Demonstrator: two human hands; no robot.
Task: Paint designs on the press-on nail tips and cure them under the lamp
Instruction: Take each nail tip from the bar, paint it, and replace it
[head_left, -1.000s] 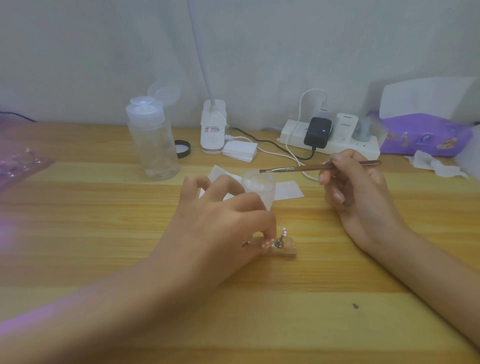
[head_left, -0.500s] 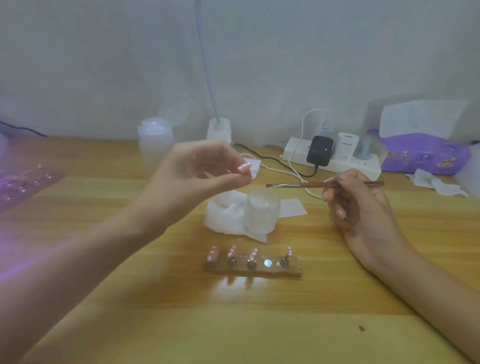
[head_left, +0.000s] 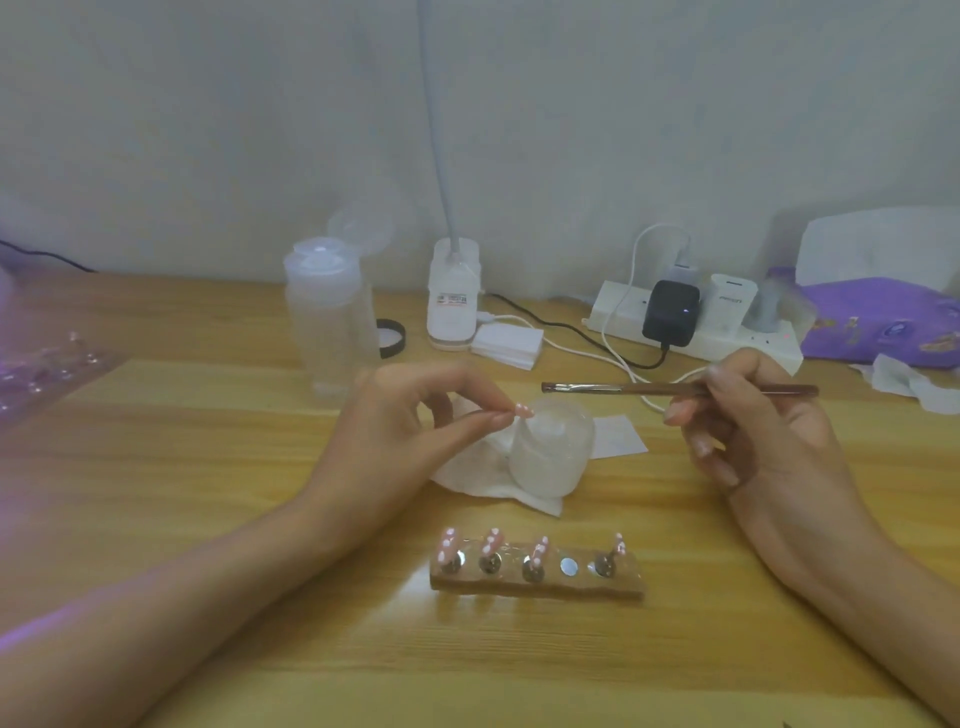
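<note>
A pale pink nail tip (head_left: 524, 410) carries small white dots. Four more nail tips (head_left: 491, 545) show the same pink with white dots. Their wooden block (head_left: 540, 586) is light brown. The brush (head_left: 623, 387) is dark reddish brown. The table (head_left: 208, 457) is honey-yellow wood, banded with lighter and darker grain. The tissue (head_left: 467, 480) is white and the cup (head_left: 550, 452) frosted clear. The power strip (head_left: 618, 312) is white, the charger (head_left: 670, 319) black, the packet (head_left: 878, 325) purple with a faint print, and the wall (head_left: 208, 130) grey-white.
</note>
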